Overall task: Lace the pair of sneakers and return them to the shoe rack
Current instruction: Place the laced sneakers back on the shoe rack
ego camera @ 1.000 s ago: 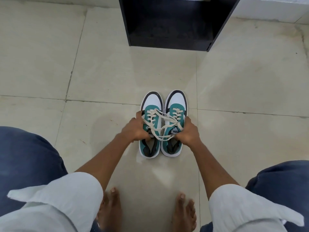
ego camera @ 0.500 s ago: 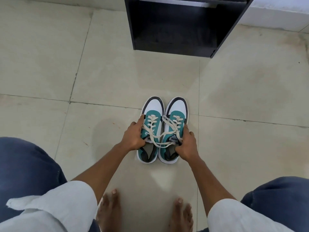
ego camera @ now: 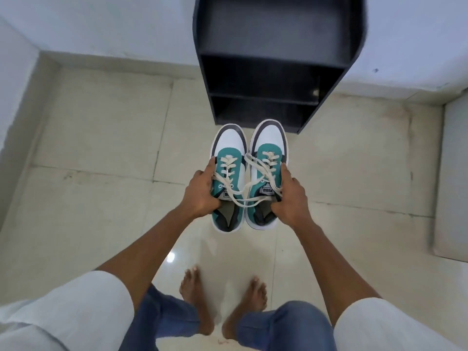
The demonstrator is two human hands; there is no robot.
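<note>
While both arms reach forward at mid-frame, each hand grips one sneaker. Left hand (ego camera: 200,193) wrapped around the outer side of the left sneaker (ego camera: 229,173), thumb along the lace area, fingers curled under and out of sight. Right hand (ego camera: 288,196) clasps the outer side of the right sneaker (ego camera: 267,171) the same way, thumb pointing toward the toe, fingertips hooked into the collar. Shoes side by side, nearly touching, toes pointing to the top of the frame, heels toward the person. They appear lifted clear of the floor (ego camera: 101,148), though contact cannot be confirmed from this angle.

Both shoes teal and white with dark trim. Cream laces (ego camera: 243,191) threaded through the eyelets; loose ends cross from one shoe to the other and hang in a loop near the tongues. Not tied.

Black rack (ego camera: 273,72) stands at upper centre against the white wall, its open shelves facing the person. Toes of the shoes sit just below the rack's lowest edge in the frame.

Bare feet (ego camera: 222,300) on pale tile at lower centre; blue trousers, white sleeves at the bottom corners.
</note>
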